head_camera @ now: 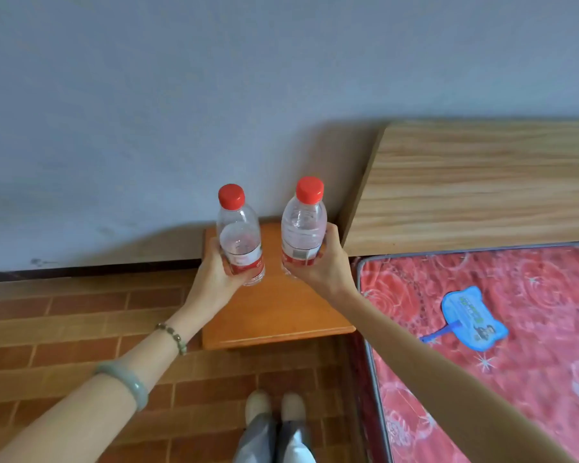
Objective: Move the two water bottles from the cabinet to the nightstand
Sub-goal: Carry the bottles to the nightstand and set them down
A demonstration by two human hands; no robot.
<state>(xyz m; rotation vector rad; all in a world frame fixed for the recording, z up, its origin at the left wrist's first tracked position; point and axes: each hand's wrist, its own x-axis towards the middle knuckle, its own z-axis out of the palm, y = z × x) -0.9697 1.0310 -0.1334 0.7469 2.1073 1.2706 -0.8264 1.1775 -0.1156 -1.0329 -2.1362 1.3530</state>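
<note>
Nearest the lens, two bare forearms are stretched forward, and a clear plastic water bottle with a red cap and red label is clamped in each hand. One bottle (239, 235) is gripped low on its body by the left hand (216, 274); the other bottle (302, 225) is gripped likewise by the right hand (325, 262). Both are held upright, long axes vertical, side by side but apart, directly above the small orange wooden nightstand surface (281, 315); whether either base touches it cannot be told. Only a straight lowering is judged to be needed.
</note>
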